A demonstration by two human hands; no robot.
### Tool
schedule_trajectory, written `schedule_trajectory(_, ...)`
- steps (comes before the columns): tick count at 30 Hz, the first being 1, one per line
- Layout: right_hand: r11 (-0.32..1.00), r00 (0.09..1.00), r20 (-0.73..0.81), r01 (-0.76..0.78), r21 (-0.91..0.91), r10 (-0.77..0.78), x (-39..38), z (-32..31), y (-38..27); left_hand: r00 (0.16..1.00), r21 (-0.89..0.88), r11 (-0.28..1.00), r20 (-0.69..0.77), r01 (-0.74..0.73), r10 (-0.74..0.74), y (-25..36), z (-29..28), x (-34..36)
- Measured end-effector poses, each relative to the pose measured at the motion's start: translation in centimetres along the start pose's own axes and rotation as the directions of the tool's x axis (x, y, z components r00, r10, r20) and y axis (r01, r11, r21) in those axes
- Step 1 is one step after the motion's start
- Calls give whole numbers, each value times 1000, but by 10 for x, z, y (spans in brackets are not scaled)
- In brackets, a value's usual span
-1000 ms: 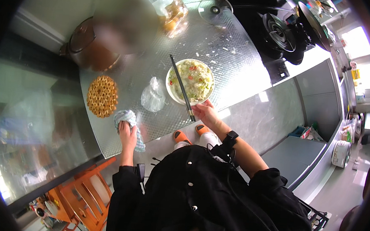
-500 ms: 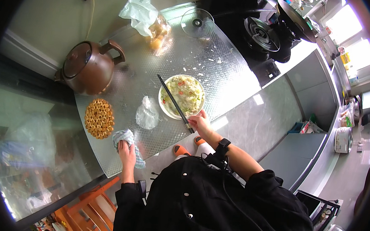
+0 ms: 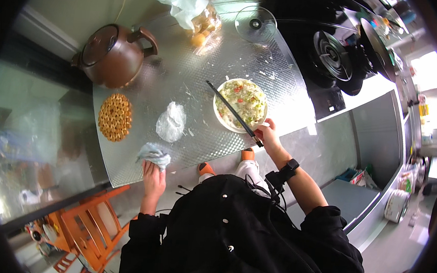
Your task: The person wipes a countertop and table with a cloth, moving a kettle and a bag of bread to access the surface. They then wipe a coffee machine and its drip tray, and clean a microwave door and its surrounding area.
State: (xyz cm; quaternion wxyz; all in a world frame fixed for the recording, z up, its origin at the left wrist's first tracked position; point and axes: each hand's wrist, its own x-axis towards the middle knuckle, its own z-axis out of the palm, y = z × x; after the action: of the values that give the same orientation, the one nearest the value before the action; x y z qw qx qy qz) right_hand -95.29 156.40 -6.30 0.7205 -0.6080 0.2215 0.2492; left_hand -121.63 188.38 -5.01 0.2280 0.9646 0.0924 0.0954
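Observation:
My left hand [image 3: 153,177] has its fingers extended at the lower edge of a crumpled pale blue cloth [image 3: 153,154], touching it at the table's front edge. My right hand [image 3: 269,138] grips the near right rim of a white bowl [image 3: 225,118] of rice with green and red bits [image 3: 245,98]. Black chopsticks [image 3: 230,108] lie diagonally across the bowl, their near ends by my right fingers. A clear crumpled plastic bag [image 3: 171,121] lies left of the bowl, and a round wooden mat [image 3: 114,117] is farther left, above the cloth.
A brown pot [image 3: 112,65], a bag of round yellowish items [image 3: 202,33] and a glass lid [image 3: 255,31] stand on the metal table [image 3: 277,70]. A black stove [image 3: 333,61] with a pan [image 3: 376,51] is at the right. An orange chair [image 3: 85,228] is lower left.
The bowl and chopsticks have shifted slightly right with my right hand. The cloth is more bunched on the tabletop, and my left fingers have loosened, now reaching only its lower edge.

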Motion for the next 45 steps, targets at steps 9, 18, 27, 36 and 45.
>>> schedule_trajectory(9,986,991,131,26,-164,-4,42,-57,-53,988,68,991,111,-116,108,138,98,68)
schedule_trajectory(18,971,986,88,153,-183,-139,77,-92,-59,988,181,981,148,-74,47,171,118,96)
schedule_trajectory(27,949,964,-81,232,-213,-254,108,-158,-95,913,28,949,283,-313,293,247,176,165)
schedule_trajectory(36,979,988,45,149,-138,-145,100,-189,-126,978,135,970,80,-202,193,252,212,288)
schedule_trajectory(45,985,990,-99,83,-148,-98,56,-233,-144,961,296,925,-208,237,-180,158,174,309)
